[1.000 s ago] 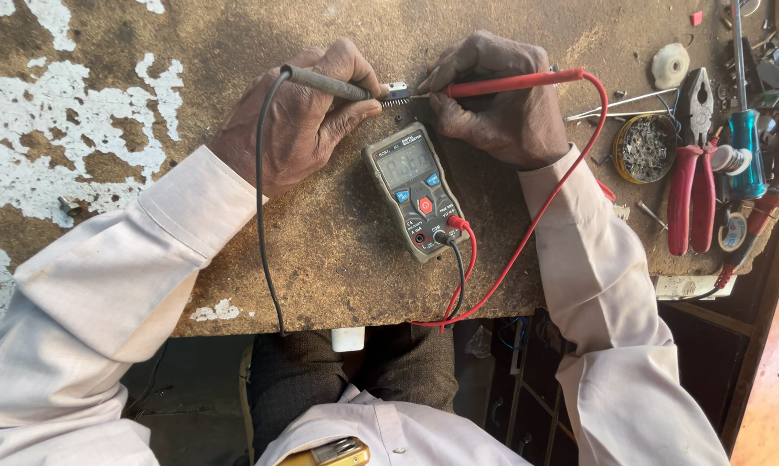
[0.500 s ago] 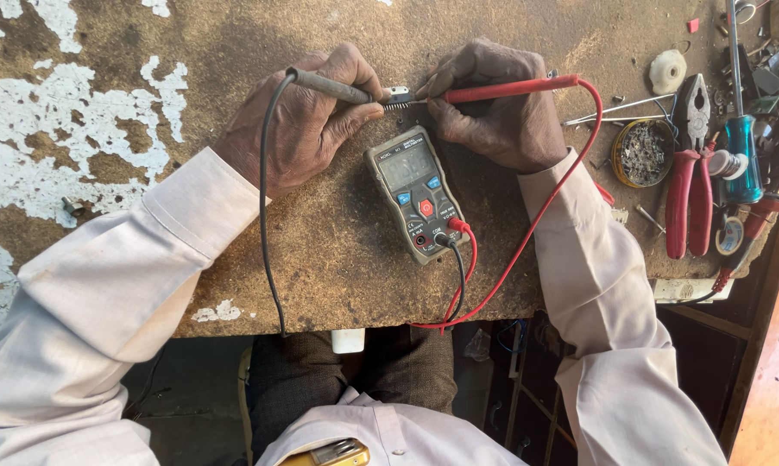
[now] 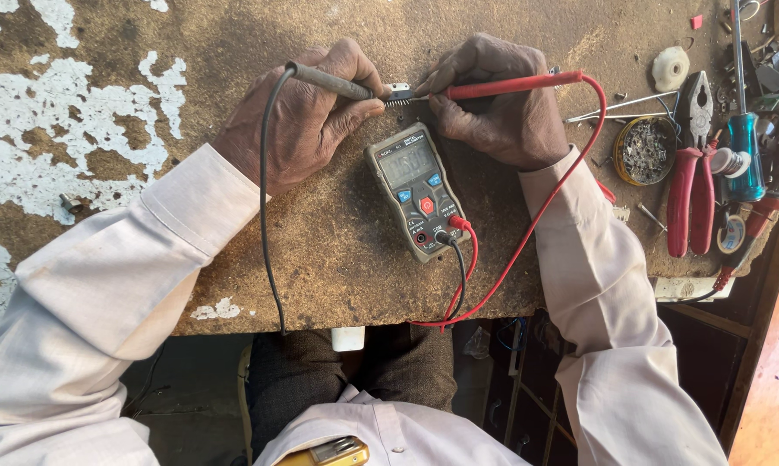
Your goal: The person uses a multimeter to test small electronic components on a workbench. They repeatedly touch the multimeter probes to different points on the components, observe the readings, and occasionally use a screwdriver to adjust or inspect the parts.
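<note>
Left hand (image 3: 299, 121), upper centre of frame, pinches the black probe (image 3: 329, 82) betw. thumb & fingers, fingers curled, heel resting on the surface (image 3: 191, 52). Right hand (image 3: 501, 108), just right of it, pinches the red probe (image 3: 501, 86) the same way, fingers bent over the shaft. Both probe tips meet at a small finned component (image 3: 396, 93) lying on the surface betw. the two hands; tips touch it from opp. sides, exact contact pts too small to tell.

Multimeter (image 3: 417, 190) lies flat just below the component, centre of frame, tilted a bit, screen end up toward the hands. Black lead (image 3: 264, 216) loops from left probe down past the surface's lower edge; red lead (image 3: 570, 173) arcs round the right wrist & back to the meter's lower end, where both plugs sit.

Right side of frame: round tin of small parts (image 3: 644, 151) near the right hand, red-handled pliers (image 3: 690, 185) beside it, blue-handled screwdriver (image 3: 741, 155) further right, white disc (image 3: 670, 67) above. Surface is worn brown w/ flaking white paint at upper left.
</note>
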